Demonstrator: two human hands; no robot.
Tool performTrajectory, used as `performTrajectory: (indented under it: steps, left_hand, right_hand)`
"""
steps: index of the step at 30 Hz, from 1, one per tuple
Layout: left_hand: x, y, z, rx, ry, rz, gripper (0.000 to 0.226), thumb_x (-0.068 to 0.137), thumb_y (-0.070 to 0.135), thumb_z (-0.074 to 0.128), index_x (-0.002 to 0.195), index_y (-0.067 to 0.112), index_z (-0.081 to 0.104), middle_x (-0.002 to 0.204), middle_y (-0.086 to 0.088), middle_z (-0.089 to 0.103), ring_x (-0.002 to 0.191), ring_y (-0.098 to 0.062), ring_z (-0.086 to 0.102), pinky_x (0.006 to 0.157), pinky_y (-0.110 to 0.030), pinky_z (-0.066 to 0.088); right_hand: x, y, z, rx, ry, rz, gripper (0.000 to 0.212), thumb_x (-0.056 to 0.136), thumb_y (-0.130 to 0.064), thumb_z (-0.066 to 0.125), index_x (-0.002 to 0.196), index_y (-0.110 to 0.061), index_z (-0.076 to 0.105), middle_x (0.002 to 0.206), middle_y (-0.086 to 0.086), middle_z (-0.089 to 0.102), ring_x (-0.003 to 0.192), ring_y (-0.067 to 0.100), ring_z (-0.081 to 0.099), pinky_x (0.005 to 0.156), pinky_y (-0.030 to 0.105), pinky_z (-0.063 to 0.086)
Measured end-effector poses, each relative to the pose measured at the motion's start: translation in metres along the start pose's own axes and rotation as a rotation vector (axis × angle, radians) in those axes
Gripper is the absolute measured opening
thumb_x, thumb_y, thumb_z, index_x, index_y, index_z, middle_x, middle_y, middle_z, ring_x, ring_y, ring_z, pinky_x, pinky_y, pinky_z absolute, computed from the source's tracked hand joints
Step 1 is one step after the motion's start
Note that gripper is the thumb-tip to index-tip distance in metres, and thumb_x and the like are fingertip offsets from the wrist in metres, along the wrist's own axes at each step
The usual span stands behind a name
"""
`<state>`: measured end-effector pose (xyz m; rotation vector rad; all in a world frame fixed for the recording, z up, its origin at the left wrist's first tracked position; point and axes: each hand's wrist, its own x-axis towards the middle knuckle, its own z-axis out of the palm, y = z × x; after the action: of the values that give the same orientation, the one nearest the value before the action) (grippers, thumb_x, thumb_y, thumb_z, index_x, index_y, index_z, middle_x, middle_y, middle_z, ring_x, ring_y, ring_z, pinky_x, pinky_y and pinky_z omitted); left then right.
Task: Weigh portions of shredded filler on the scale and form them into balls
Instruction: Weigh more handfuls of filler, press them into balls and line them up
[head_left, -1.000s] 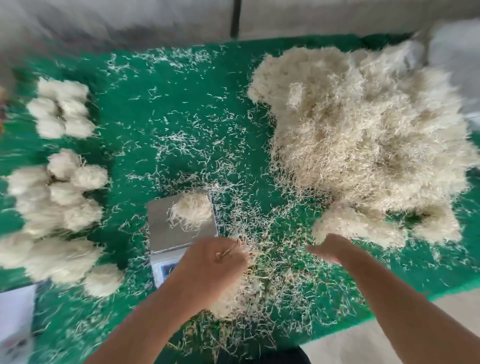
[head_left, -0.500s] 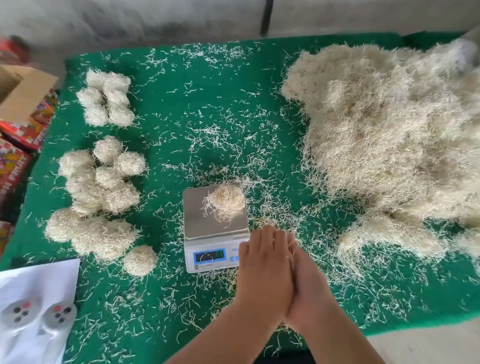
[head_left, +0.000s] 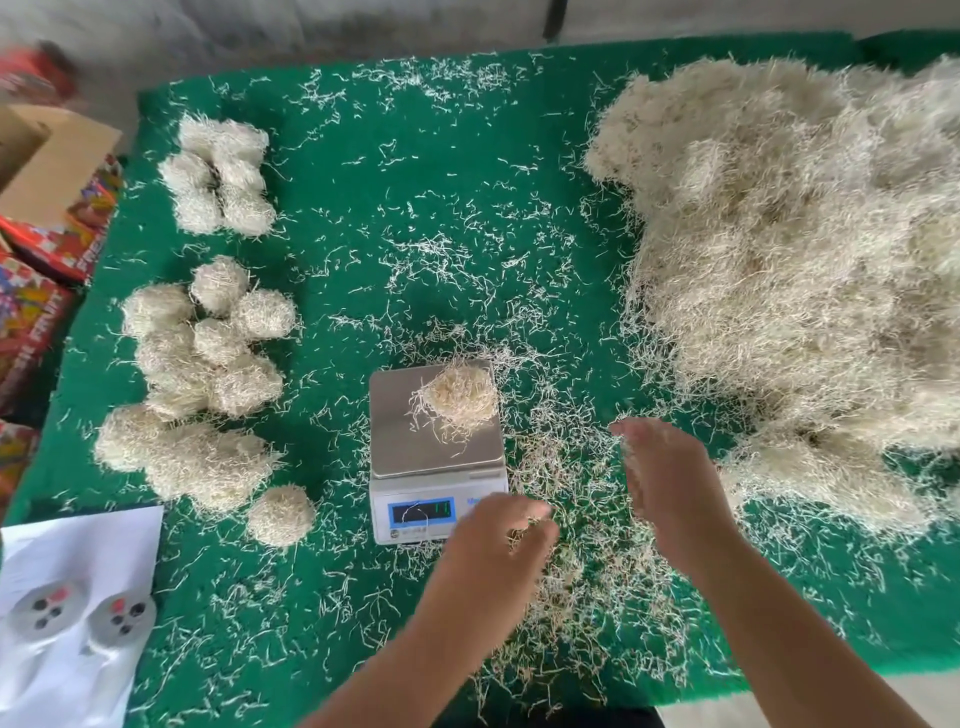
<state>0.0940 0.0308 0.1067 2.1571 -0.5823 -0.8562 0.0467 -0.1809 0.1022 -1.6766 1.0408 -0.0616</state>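
Pale straw-coloured shreds lie scattered under both hands, which hover apart above the green table covering (head_left: 363, 171). Left hand (head_left: 496, 540) hangs just in front of the scale's near right corner, fingers loosely bent, blurred, holding nothing that can be made out. Right hand (head_left: 670, 483) is raised beside it, palm turned inward, fingers straight and spread, empty. Between and below them sits a loose patch of stray filler strands (head_left: 587, 571). The scale (head_left: 436, 452) stands just left of the hands, steel platter on top, blue-framed display facing the person; digits are lit but too blurred to read with certainty. A small tuft of shredded filler (head_left: 460, 397) rests on the far right part of the platter, a few strands trailing across the steel. To the right, well past the right hand, the large heap of shredded filler (head_left: 789, 270) covers much of that side of the table. To the left of the scale lie the formed balls: one single ball (head_left: 280, 514) near the scale, a larger cluster (head_left: 202, 364) behind it, and a tight group of four or so (head_left: 221, 176) farther back. A white sheet (head_left: 78, 561) carrying two grey controllers (head_left: 83, 616) lies at the near left corner. Colourful printed cartons (head_left: 36, 270) and an open cardboard box (head_left: 47, 156) stand off the table's left edge.
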Motion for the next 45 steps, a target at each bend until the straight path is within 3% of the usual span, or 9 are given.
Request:
performTrajectory:
  steps: [2, 7, 12, 19, 24, 27, 31, 37, 45]
  left_hand:
    - [0.015, -0.009, -0.027, -0.334, -0.018, -0.145, 0.024, 0.102, 0.052, 0.055, 0.125, 0.047, 0.058, 0.130, 0.019, 0.063, 0.107, 0.013, 0.064, 0.089, -0.024, 0.060]
    - [0.035, -0.005, -0.077, -1.150, -0.259, -0.257, 0.045, 0.107, 0.056, 0.048, 0.145, 0.034, 0.059, 0.145, -0.009, 0.060, 0.133, -0.033, 0.060, 0.098, -0.064, 0.055]
    - [0.042, -0.022, -0.119, -1.035, 0.070, -0.224, 0.020, 0.098, 0.022, 0.064, 0.105, 0.010, 0.077, 0.099, -0.010, 0.072, 0.080, -0.016, 0.070, 0.070, -0.032, 0.061]
    - [0.091, -0.055, -0.117, -0.806, 0.375, -0.335, 0.016, 0.097, 0.001, 0.067, 0.111, 0.006, 0.071, 0.094, -0.009, 0.077, 0.084, -0.017, 0.078, 0.070, -0.026, 0.062]
    - [0.119, -0.099, -0.098, -0.622, 0.441, -0.476, 0.020, 0.092, -0.005, 0.070, 0.103, 0.010, 0.074, 0.104, -0.013, 0.076, 0.081, -0.019, 0.078, 0.070, -0.033, 0.065]
    - [0.117, -0.116, -0.095, -0.277, 0.538, -0.431, 0.026, 0.091, 0.009, 0.075, 0.088, 0.034, 0.068, 0.098, 0.014, 0.072, 0.082, -0.013, 0.076, 0.079, -0.042, 0.065]
    - [0.103, -0.126, -0.105, -0.235, 0.572, -0.407, 0.028, 0.092, 0.016, 0.073, 0.116, 0.030, 0.070, 0.114, 0.013, 0.070, 0.076, -0.011, 0.075, 0.075, -0.039, 0.064]
    - [0.070, -0.133, -0.113, -0.337, 0.637, -0.433, 0.035, 0.099, 0.003, 0.054, 0.125, 0.020, 0.069, 0.116, -0.001, 0.073, 0.075, -0.013, 0.068, 0.082, -0.052, 0.065]
    - [0.031, -0.142, -0.115, -0.369, 0.686, -0.436, 0.033, 0.096, 0.009, 0.050, 0.099, 0.033, 0.072, 0.092, 0.010, 0.075, 0.080, -0.003, 0.073, 0.073, -0.043, 0.067]
  right_hand:
    - [0.001, -0.021, 0.020, -0.069, -0.068, -0.116, 0.043, 0.108, -0.018, 0.046, 0.149, -0.033, 0.050, 0.075, -0.005, 0.068, 0.045, 0.001, 0.038, 0.040, 0.019, 0.033]
    - [-0.019, -0.077, 0.098, -0.250, -0.343, -0.425, 0.087, 0.104, 0.000, 0.047, 0.164, -0.042, -0.001, 0.131, 0.018, 0.056, 0.083, 0.024, 0.066, 0.068, 0.030, 0.060]
    - [-0.011, -0.093, 0.147, -0.284, -0.274, -0.667, 0.087, 0.092, -0.014, 0.071, 0.160, -0.035, 0.021, 0.133, 0.000, 0.044, 0.089, 0.012, 0.065, 0.072, 0.033, 0.066]
    - [0.037, -0.075, 0.147, -0.520, -0.277, -0.662, 0.096, 0.083, -0.064, 0.073, 0.159, -0.027, 0.027, 0.136, -0.003, 0.044, 0.119, 0.012, 0.050, 0.107, 0.038, 0.047]
    - [0.067, -0.055, 0.124, -0.519, -0.198, -0.482, 0.071, 0.095, -0.047, 0.069, 0.157, -0.030, 0.037, 0.149, -0.003, 0.044, 0.134, 0.015, 0.047, 0.117, 0.043, 0.039]
    - [0.071, -0.045, 0.120, -0.468, -0.253, -0.408, 0.068, 0.097, -0.030, 0.068, 0.158, -0.031, 0.037, 0.153, -0.002, 0.041, 0.141, 0.017, 0.043, 0.121, 0.046, 0.036]
    - [0.068, -0.036, 0.114, -0.402, -0.257, -0.339, 0.063, 0.097, -0.025, 0.066, 0.154, -0.031, 0.041, 0.153, 0.000, 0.043, 0.136, 0.018, 0.049, 0.113, 0.052, 0.048]
    - [0.058, -0.020, 0.098, -0.336, -0.183, -0.305, 0.057, 0.098, -0.020, 0.065, 0.152, -0.027, 0.047, 0.152, 0.006, 0.052, 0.108, 0.020, 0.069, 0.064, 0.008, 0.049]
    - [0.027, -0.008, 0.075, -0.393, -0.102, -0.295, 0.049, 0.100, -0.024, 0.062, 0.148, -0.023, 0.052, 0.148, -0.002, 0.058, 0.117, 0.010, 0.063, 0.093, 0.034, 0.053]
